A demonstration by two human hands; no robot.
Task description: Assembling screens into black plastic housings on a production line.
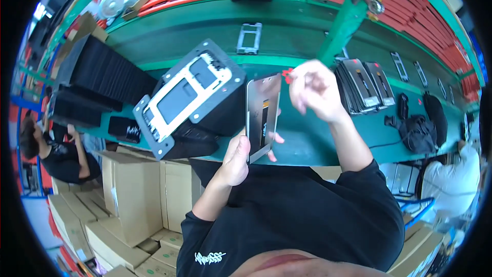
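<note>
My left hand point(237, 160) grips the lower end of a flat phone screen panel point(266, 105), thumb on one side and fingers round the other. The panel stands tilted, its metallic back with a dark strip facing me. By its upper right corner, my right hand point(318, 91) is raised with bent fingers closed at a small red tab point(287, 75). Whether the tab still touches the panel cannot be made out. Left of the panel, a black fixture block point(223, 110) carries a white phone frame point(201, 89) with rectangular openings.
Stacked panels with red tabs point(357, 84) lie right on the green bench point(307, 141). Black trays point(97, 69) are piled left. A loose frame point(249, 38) lies behind; a green post point(344, 25) rises at the back. Cardboard boxes point(133, 195) stand below; other people sit left and right.
</note>
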